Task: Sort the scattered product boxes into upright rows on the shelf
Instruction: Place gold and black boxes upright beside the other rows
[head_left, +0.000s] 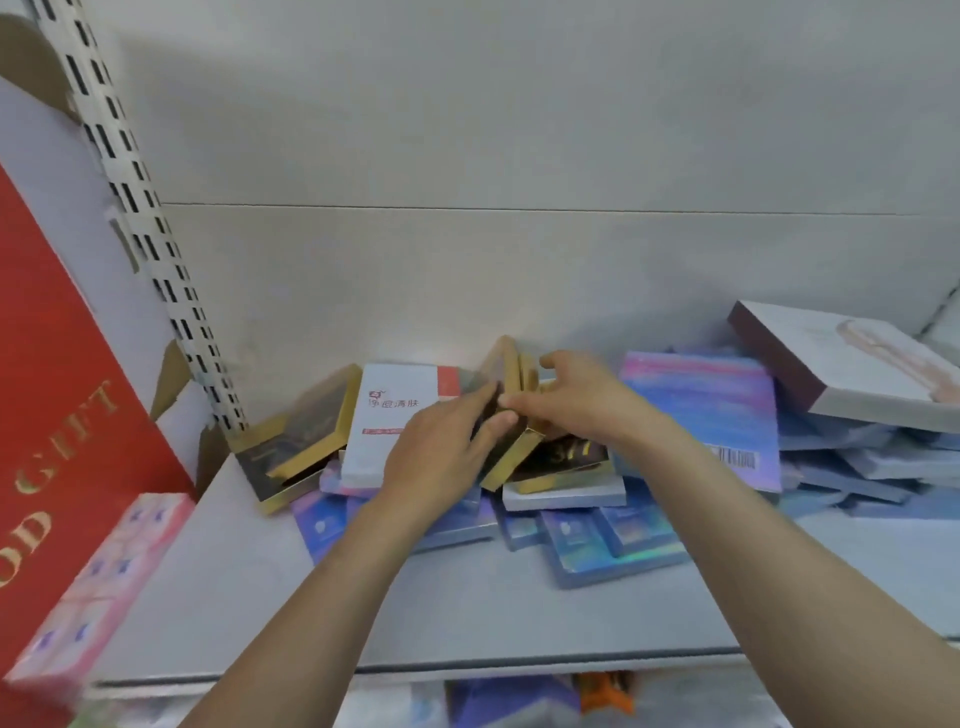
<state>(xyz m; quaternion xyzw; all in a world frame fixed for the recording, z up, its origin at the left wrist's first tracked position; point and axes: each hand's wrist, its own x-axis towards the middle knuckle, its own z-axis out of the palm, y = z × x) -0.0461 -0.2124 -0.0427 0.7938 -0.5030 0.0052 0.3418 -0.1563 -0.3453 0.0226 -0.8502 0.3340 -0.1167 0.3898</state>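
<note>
Product boxes lie in a jumbled heap at the back of the grey shelf (415, 613). My left hand (441, 452) and my right hand (576, 400) meet in the middle of the heap, both gripping gold-edged dark boxes (506, 364) that stand tilted on edge against the back wall. A white box with red print (384, 415) lies just left of my left hand. More gold-edged dark boxes (301, 441) lean at the far left. A large iridescent pink-blue box (717, 410) lies to the right. Several small holographic blue boxes (613, 540) lie flat in front.
A big red gift box (62, 395) and a pink patterned pack (98, 582) stand at the left, beside a slotted shelf upright (140, 208). A white flat box with a dark edge (852, 358) tops a stack of grey-blue boxes (872, 467) at the right. The shelf's front edge (467, 667) runs below.
</note>
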